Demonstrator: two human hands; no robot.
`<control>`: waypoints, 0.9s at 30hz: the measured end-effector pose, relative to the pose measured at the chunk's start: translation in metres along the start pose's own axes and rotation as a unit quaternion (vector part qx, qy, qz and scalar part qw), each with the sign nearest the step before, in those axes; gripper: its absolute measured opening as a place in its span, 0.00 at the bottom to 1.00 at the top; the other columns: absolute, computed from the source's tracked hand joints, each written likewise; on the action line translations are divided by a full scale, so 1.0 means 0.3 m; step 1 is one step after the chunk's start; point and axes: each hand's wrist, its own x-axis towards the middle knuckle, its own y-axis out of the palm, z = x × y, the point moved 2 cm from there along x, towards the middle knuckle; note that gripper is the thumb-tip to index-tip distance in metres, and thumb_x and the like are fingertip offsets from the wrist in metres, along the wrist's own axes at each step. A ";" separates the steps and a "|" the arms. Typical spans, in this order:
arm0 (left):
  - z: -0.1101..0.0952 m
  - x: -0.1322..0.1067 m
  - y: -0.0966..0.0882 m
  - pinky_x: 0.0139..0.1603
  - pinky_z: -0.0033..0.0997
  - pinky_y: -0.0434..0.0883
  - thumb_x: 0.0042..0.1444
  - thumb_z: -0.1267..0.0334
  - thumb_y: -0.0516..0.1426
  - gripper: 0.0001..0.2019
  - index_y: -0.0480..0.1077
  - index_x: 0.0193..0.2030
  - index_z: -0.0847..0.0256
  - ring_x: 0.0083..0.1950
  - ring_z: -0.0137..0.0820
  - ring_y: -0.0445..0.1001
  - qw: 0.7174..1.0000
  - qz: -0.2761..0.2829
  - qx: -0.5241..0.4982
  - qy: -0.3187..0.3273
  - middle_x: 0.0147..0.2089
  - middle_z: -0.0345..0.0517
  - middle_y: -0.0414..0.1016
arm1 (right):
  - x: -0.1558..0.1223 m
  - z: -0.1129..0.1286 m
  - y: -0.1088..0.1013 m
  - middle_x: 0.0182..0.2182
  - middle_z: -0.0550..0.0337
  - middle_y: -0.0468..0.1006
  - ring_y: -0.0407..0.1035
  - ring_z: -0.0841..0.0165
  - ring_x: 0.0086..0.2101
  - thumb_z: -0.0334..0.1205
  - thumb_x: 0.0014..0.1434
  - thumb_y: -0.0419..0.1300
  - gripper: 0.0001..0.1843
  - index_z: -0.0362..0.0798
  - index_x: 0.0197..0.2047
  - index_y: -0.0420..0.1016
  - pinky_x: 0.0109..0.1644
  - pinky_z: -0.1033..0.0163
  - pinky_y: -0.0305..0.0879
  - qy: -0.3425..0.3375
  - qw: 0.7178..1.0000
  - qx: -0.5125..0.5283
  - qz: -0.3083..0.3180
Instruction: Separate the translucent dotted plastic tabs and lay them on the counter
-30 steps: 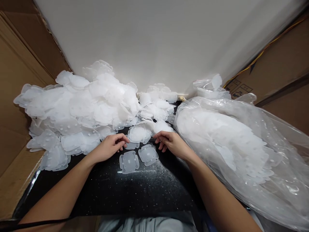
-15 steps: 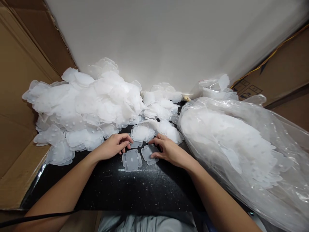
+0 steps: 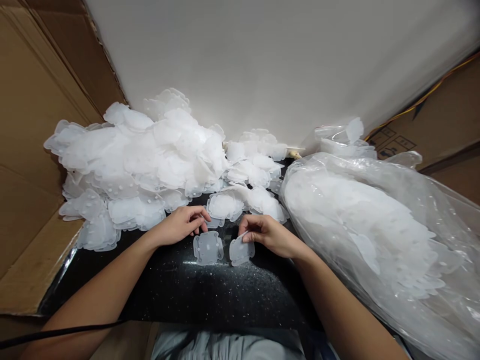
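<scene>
My right hand (image 3: 267, 233) pinches the top edge of a translucent white plastic piece (image 3: 240, 251) and lifts it off the black speckled tabletop (image 3: 210, 290). A second flat piece (image 3: 208, 247) lies just to its left. Above that piece, my left hand (image 3: 180, 225) rests on the table with its fingers curled, fingertips beside another small piece (image 3: 214, 223). A big heap of the same white pieces (image 3: 142, 160) fills the back left.
A large clear plastic bag full of white pieces (image 3: 375, 220) lies on the right. Brown cardboard (image 3: 33, 130) stands along the left and more at the far right (image 3: 442, 130). A white wall (image 3: 262, 60) is behind. A black cable (image 3: 56, 334) crosses the near left.
My right hand moved down from the pile onto the right loose piece, gripped it and pulled it nearer, tilting it up. My left hand stayed nearly still.
</scene>
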 end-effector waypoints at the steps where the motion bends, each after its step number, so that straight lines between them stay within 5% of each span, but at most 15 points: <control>1: 0.001 0.000 0.001 0.35 0.30 0.70 0.61 0.57 0.51 0.11 0.71 0.42 0.60 0.32 0.30 0.72 1.000 0.000 -0.002 0.003 0.35 0.45 0.79 | 0.003 -0.002 0.011 0.27 0.62 0.73 0.66 0.68 0.30 0.45 0.55 0.65 0.12 0.47 0.30 0.70 0.35 0.64 0.61 0.000 1.000 0.024 -0.003; 6: 0.003 0.006 0.011 0.35 0.31 0.71 0.61 0.52 0.52 0.14 0.70 0.42 0.61 0.31 0.30 0.72 1.000 0.006 -0.022 0.010 0.34 0.45 0.78 | 0.026 0.003 0.102 0.28 0.63 0.73 0.67 0.69 0.29 0.47 0.54 0.67 0.14 0.47 0.34 0.70 0.34 0.64 0.63 -0.005 0.997 0.080 -0.004; 9: 0.003 0.009 0.018 0.35 0.31 0.71 0.60 0.51 0.54 0.15 0.70 0.42 0.61 0.32 0.30 0.72 1.000 0.009 -0.024 0.018 0.33 0.44 0.77 | 0.039 0.017 0.121 0.32 0.60 0.75 0.69 0.67 0.33 0.43 0.58 0.64 0.08 0.48 0.38 0.73 0.38 0.62 0.65 -0.066 0.995 -0.040 -0.060; 14: -0.001 0.007 0.035 0.36 0.29 0.69 0.53 0.54 0.62 0.13 0.73 0.42 0.60 0.35 0.32 0.74 0.998 0.015 0.025 0.052 0.34 0.42 0.77 | 0.052 0.008 0.056 0.37 0.54 0.76 0.71 0.64 0.37 0.34 0.64 0.53 0.08 0.48 0.40 0.74 0.42 0.60 0.67 -0.142 0.942 -0.210 -0.218; 20: -0.021 -0.006 0.073 0.34 0.26 0.67 0.53 0.64 0.62 0.07 0.76 0.39 0.60 0.33 0.29 0.73 0.992 0.046 0.079 0.087 0.32 0.41 0.77 | 0.096 -0.039 0.049 0.60 0.49 0.67 0.73 0.63 0.44 0.30 0.62 0.55 0.23 0.52 0.59 0.67 0.50 0.54 0.71 -0.155 0.915 -0.320 -0.190; 24: -0.047 -0.021 0.117 0.33 0.23 0.67 0.52 0.67 0.62 0.04 0.78 0.36 0.61 0.31 0.27 0.72 0.979 0.119 0.101 0.130 0.31 0.40 0.77 | 0.124 -0.049 0.073 0.56 0.45 0.71 0.74 0.59 0.45 0.31 0.61 0.58 0.18 0.46 0.54 0.72 0.49 0.52 0.72 -0.131 0.887 -0.387 -0.215; 27: -0.054 -0.019 0.119 0.34 0.24 0.67 0.54 0.64 0.62 0.05 0.77 0.37 0.61 0.32 0.27 0.72 0.980 0.103 0.098 0.141 0.32 0.40 0.76 | 0.117 -0.033 0.070 0.52 0.48 0.74 0.76 0.61 0.41 0.32 0.63 0.56 0.11 0.48 0.47 0.77 0.44 0.55 0.74 -0.137 0.880 -0.386 -0.240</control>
